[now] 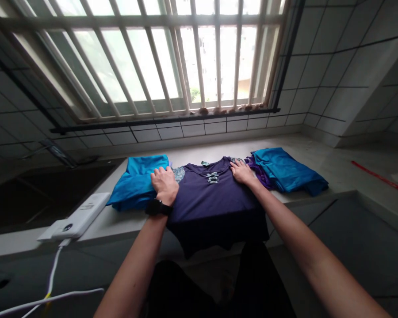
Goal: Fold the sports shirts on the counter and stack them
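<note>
A dark purple shirt (215, 198) lies face up across the counter, its lower part hanging over the front edge. Grey-green knotted fasteners (212, 177) sit below its neckline, and its shoulders carry patterned fabric. My left hand (165, 183), with a black watch on the wrist, has its fingers curled at the shirt's left sleeve; the fingertips are partly hidden. On the opposite shoulder, my right hand (242, 171) rests flat with its fingers apart. Folded blue cloth (135, 179) lies beside my left hand. To the right is another folded blue garment (285, 170), with purple cloth (260, 174) next to it.
A white power strip (86, 216) with a plugged-in white cable lies at the counter's left front, beside a dark sink (53, 194). A red strip (381, 177) lies far right. Behind the counter (199, 148) are a tiled wall and a barred window (152, 66).
</note>
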{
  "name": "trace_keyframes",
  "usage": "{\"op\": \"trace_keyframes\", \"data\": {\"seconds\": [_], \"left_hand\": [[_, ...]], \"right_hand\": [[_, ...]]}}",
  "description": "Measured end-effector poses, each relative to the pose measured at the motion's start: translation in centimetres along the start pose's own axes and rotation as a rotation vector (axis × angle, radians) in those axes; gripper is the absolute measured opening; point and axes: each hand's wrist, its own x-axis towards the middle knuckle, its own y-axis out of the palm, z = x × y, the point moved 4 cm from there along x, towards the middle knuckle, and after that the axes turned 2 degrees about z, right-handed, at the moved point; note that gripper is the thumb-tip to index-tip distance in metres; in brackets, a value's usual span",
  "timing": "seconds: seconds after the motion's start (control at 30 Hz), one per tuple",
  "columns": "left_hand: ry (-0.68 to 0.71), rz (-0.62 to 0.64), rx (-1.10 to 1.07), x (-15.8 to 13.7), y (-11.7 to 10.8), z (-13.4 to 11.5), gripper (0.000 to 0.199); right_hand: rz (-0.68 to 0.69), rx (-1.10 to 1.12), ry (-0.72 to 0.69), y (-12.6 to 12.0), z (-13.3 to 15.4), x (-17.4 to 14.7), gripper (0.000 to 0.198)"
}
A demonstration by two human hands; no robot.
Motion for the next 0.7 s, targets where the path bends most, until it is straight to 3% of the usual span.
{"op": "trace_keyframes", "data": {"seconds": [0.13,0.2,0.37,0.47,0.57,0.7], "left_hand": [[0.052,0.158,0.019,1.9,-2.4,0.5,0.027],[0.096,0.221,-0.085,2.8,-3.1,-0.2,0.03],[0.149,0.502,-0.451,3.5,-1.7,-1.8,0.033],[0.114,0.42,-0.317,3.7,-0.1,-1.7,0.032],[0.086,0.318,-0.112,3.9,1.4,-1.4,0.045],[-0.016,0.428,-0.114,4.1,3.6,-0.8,0.052]], "right_hand": [[-0.024,0.003,-0.018,0.3,-0.1,0.0,0.055],[-0.026,0.005,-0.023,0.3,0.0,-0.1,0.056],[-0.034,0.008,-0.018,0.1,0.1,-0.3,0.056],[-0.028,0.02,-0.01,0.1,0.3,-0.5,0.056],[-0.023,0.038,0.001,-0.1,0.4,-0.7,0.056],[0.002,0.055,-0.003,-1.8,0.3,-0.5,0.05]]}}
